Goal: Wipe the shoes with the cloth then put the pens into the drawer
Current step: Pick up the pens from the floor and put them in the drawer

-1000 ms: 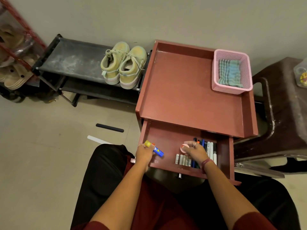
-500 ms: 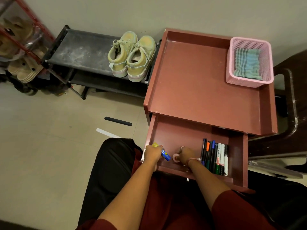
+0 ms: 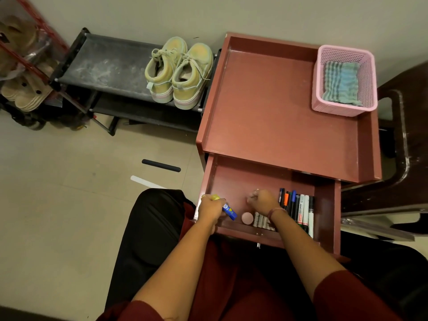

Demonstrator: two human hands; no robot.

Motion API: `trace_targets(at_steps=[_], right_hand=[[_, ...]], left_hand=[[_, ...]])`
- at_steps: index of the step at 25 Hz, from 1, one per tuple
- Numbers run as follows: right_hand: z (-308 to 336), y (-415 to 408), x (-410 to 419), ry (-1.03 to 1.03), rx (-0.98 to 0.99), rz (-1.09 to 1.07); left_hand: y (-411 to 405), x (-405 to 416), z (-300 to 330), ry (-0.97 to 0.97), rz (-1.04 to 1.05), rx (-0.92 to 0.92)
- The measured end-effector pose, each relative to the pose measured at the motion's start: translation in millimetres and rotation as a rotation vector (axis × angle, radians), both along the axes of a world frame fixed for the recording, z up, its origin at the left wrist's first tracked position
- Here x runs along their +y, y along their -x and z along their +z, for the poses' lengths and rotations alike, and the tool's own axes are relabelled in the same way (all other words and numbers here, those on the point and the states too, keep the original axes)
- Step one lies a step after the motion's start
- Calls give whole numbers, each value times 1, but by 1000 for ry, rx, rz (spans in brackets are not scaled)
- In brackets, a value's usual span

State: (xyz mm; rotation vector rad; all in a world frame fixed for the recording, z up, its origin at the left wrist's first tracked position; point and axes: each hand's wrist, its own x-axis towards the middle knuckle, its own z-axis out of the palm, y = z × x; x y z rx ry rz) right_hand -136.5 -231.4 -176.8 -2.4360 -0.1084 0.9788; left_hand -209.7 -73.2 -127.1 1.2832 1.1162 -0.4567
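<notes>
A pair of pale yellow-green shoes (image 3: 178,72) stands on the black shoe rack (image 3: 104,66). The striped blue cloth (image 3: 340,83) lies folded in a pink basket (image 3: 324,107) on the red cabinet's top (image 3: 278,107). Below it, the drawer (image 3: 231,177) is pulled out. Several pens (image 3: 297,209) lie side by side at its right end. My left hand (image 3: 212,208) is at the drawer's left front corner, shut on a blue and yellow glue stick (image 3: 229,211). My right hand (image 3: 261,201) hovers inside the drawer left of the pens, fingers curled, nothing seen in it.
A pink round roll (image 3: 247,217) and several batteries (image 3: 261,221) lie at the drawer's front. A dark wooden chair (image 3: 405,135) stands right of the cabinet. A red rack with sandals (image 3: 20,66) is far left. Black (image 3: 161,165) and white (image 3: 143,180) strips lie on the floor.
My right hand has let go of the pink roll, which now lies at the drawer's front, and has moved a little deeper in. My left hand still holds the glue stick.
</notes>
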Motion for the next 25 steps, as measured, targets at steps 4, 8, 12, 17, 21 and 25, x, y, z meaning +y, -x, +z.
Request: trace_targets(at_steps=[4,8,12,17,21,25], right_hand=[[57,-8,5,-429,326,37],[71,-17,5,-386,223,211],[50,-31,-20,-190,35,122],[2,-25,-39,187,-42,209],[-26,-15,-42,246,-38,232],[-37,-6,-40,242,-60,201]], left_hand=[[-1,-8,14,112,-12,-61],[-5,-15,24,220,-35,-123],[-8,-14,20,80,-37,-135],[-8,-4,13,-57,153,-141],[-9,-2,9,-68,216,-155],[-10,-1,8,-60,247,-152]])
